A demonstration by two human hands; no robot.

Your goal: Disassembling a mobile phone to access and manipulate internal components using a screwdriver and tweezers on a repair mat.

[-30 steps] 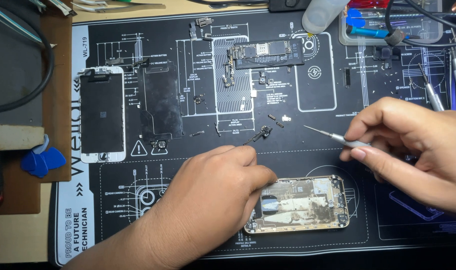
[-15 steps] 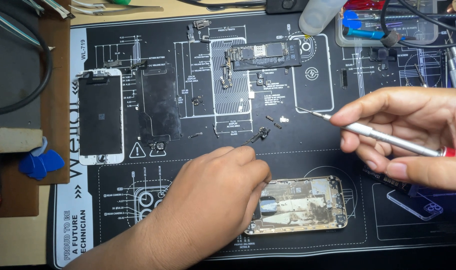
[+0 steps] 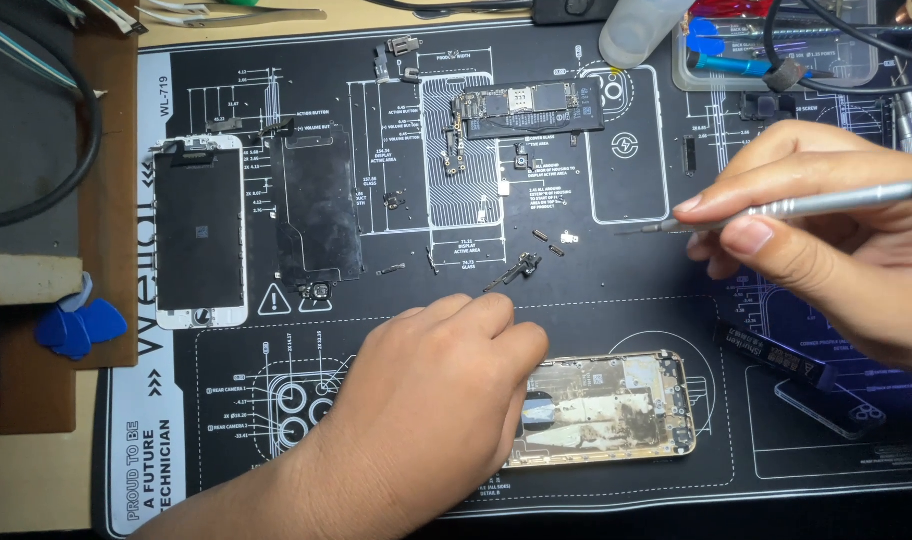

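Note:
My left hand [image 3: 431, 395] lies fingers curled on the left end of an opened gold phone housing [image 3: 616, 405] at the front of a black printed repair mat [image 3: 676, 320]. My right hand [image 3: 826, 235] hovers at the right and holds a slim silver screwdriver [image 3: 776, 210] with a red end cap, its tip pointing left over the mat. Small brackets and a flex part [image 3: 521, 268] lie just beyond my left fingers.
A white-framed phone screen [image 3: 198, 232] and a dark metal shield plate [image 3: 321, 215] lie at the mat's left. A logic board [image 3: 531, 105] sits at the back. A tool tray [image 3: 776, 45], a plastic bottle [image 3: 641, 30], blue picks [image 3: 76, 325], a black battery strip [image 3: 776, 355].
My right hand has lifted and drawn back to the right, raising the screwdriver to nearly level. My left hand has stayed on the housing.

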